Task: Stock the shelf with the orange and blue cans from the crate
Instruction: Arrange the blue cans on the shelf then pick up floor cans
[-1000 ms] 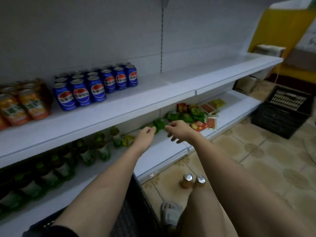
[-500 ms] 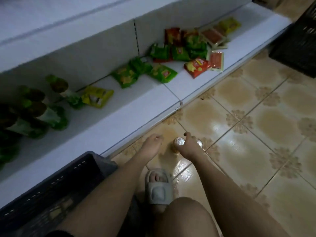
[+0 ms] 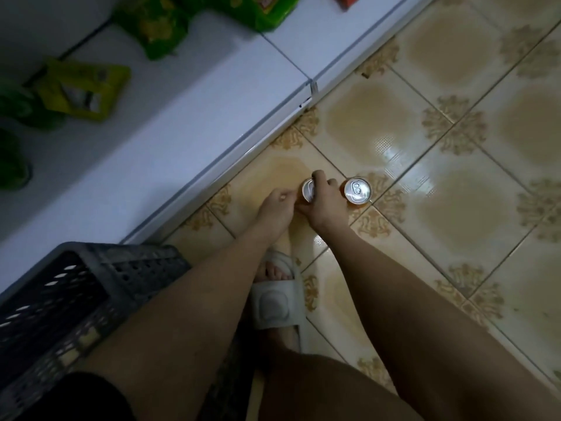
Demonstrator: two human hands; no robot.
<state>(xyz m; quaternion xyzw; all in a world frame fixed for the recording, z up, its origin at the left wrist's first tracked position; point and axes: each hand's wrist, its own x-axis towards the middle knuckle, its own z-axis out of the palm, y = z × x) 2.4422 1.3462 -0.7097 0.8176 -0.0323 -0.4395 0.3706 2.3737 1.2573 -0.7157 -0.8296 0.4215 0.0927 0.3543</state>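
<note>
Orange cans: 2 on floor; right hand (image 3: 323, 205) grips 1 (image 3: 308, 189), left hand (image 3: 274, 208) curled beside.

Both arms down, left hand (image 3: 274, 206) curled, right hand (image 3: 322, 202) in a closed grip.

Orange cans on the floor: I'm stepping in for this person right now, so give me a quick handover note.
Right hand: fingers curled round the left can, gripping it.
Left hand: beside that can, fingers loosely curled; contact unclear.
Second can: upright on the tiled floor, untouched.
Crate: at lower left; its contents are too dark to tell.
Done: nothing certain from this view.
Left: lift both cans onto the upper shelf, which is out of view.
</note>
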